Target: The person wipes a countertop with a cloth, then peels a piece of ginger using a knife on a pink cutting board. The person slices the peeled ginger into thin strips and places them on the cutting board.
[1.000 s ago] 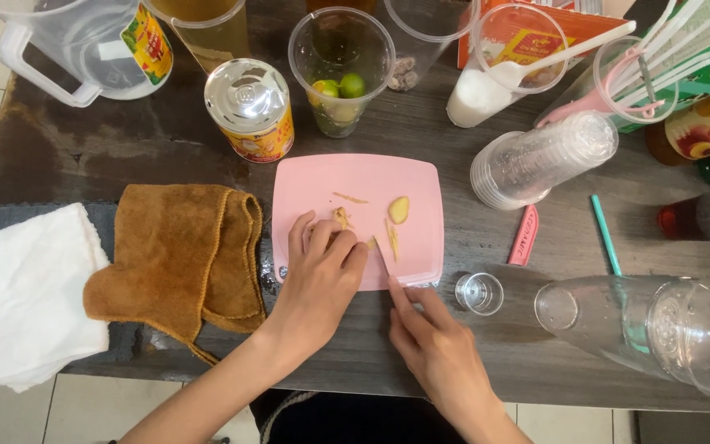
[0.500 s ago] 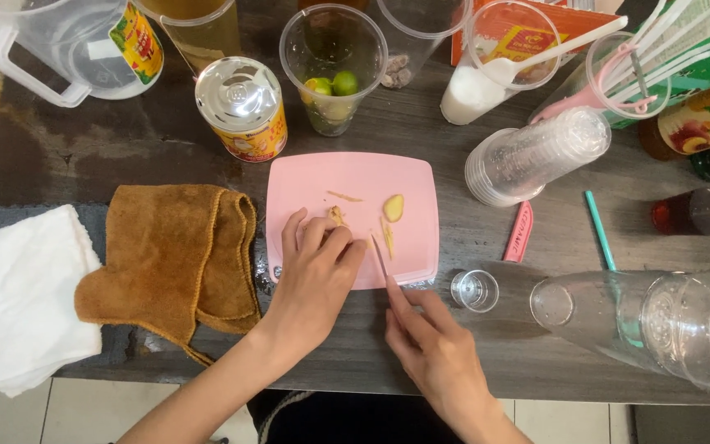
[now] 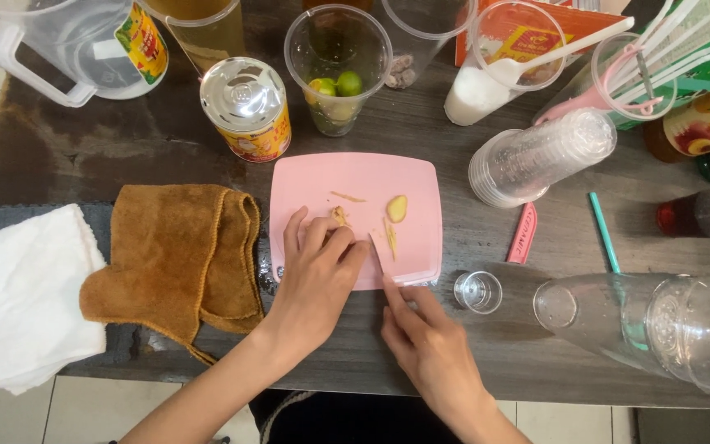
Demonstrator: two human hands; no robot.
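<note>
So the ginger piece (image 3: 339, 216) sits on the pink cutting board (image 3: 355, 185), left of centre, and my left hand (image 3: 315, 267) is flat over it with the fingertips curled down, pinning it in place. My right hand (image 3: 425, 341) is closed around the handle of a small knife (image 3: 380, 256), index finger stretched along the top, blade pointing up the board just beside the left fingertips. There's a cut slice (image 3: 397, 208) a bit to the right of it, plus some thin slivers (image 3: 390, 238) and a strip of peel (image 3: 347, 196) near the middle of the board.

What bugs me: the blade is really close to my left fingers, so a slip on that small, probably slick piece could nick a fingertip. The board also hangs near the front edge of the tabletop (image 3: 76, 156), so pressing hard might make it skate.

Further out it's crowded. Brown cloth (image 3: 174, 247) touching the board's left side, white towel (image 3: 18, 296) beyond it. A small clear cup (image 3: 478, 291) and big plastic cups on their side (image 3: 651, 325) sit right by my knife elbow, easy to knock over. A can (image 3: 246, 107) and a cup of limes (image 3: 337, 70) sit behind the board.
</note>
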